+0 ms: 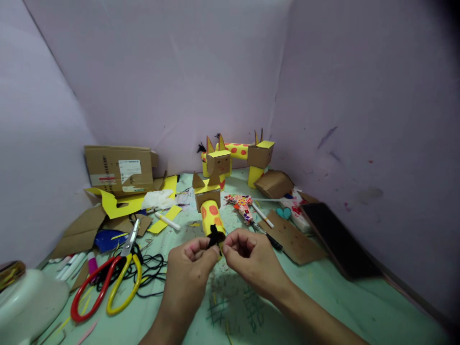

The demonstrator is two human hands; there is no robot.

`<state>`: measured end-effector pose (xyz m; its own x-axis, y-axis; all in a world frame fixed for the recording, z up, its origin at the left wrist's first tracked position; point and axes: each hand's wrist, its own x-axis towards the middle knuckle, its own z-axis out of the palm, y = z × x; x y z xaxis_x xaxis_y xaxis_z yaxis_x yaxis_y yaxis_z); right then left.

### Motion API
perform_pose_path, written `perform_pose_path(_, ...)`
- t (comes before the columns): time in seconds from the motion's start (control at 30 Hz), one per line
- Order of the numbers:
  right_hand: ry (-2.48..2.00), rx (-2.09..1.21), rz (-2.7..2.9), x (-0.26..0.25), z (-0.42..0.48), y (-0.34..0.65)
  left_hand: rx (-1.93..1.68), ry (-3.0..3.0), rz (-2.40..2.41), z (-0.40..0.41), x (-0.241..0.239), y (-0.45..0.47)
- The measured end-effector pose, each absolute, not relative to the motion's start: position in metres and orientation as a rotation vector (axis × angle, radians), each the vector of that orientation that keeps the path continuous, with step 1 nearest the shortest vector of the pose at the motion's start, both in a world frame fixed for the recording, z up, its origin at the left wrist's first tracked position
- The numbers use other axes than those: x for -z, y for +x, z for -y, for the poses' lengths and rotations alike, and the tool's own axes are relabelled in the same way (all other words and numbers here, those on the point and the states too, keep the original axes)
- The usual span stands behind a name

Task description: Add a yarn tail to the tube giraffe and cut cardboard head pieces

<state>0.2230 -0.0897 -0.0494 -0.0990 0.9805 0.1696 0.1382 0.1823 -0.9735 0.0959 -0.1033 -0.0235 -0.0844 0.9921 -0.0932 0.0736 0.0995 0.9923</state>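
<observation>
My left hand [192,268] is closed, with thumb and forefinger pinching a tuft of black yarn [214,235]. The tuft lies against the near end of a yellow paper tube with orange spots [212,218], the body of a small cardboard animal. Its box head with pointed brown ears [207,195] faces away from me. My right hand [253,261] is closed in a pinch beside the tube's near rim, and whatever its fingertips hold is too small to make out. Two similar cardboard animals stand behind: one with a drawn face [219,165], one farther right [260,155].
Scissors with red and yellow handles [122,278] lie left over loose black yarn [153,275]. A cardboard box [118,170] and yellow paper [118,206] sit behind them. At right are a patterned glue gun [244,206], brown cardboard [294,237] and a dark tablet-like slab [341,239].
</observation>
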Motion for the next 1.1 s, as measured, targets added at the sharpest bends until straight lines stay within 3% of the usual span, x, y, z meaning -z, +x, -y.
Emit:
perform_pose_path(0.17, -1.067, -0.987, 1.387, 0.045, 0.09, 0.227, -1.151, 1.158, -1.356, 0.103, 0.027, 0.091)
perform_pose_path(0.4, -0.962, -0.932, 1.283, 0.037, 0.094, 0.232, -1.494, 1.381, -1.513, 0.123, 0.02, 0.098)
perform_pose_path(0.57, -0.889, -0.935, 1.422, 0.037, 0.103, 0.228, -1.512, 1.544, -1.682, 0.128, 0.025, 0.104)
perform_pose_path(0.77, -0.857, -0.52, 1.706, 0.042, 0.114, 0.226, -1.542, 1.759, -1.71, 0.134, 0.032, 0.106)
perform_pose_path(0.97, -0.895, -0.201, 1.839, 0.046, 0.116, 0.226, -1.604, 2.417, -1.595, 0.136, 0.04, 0.105)
perform_pose_path(1.1, -0.889, -0.22, 1.831, 0.044, 0.117, 0.225, -1.603, 2.522, -1.41, 0.134, 0.047, 0.104)
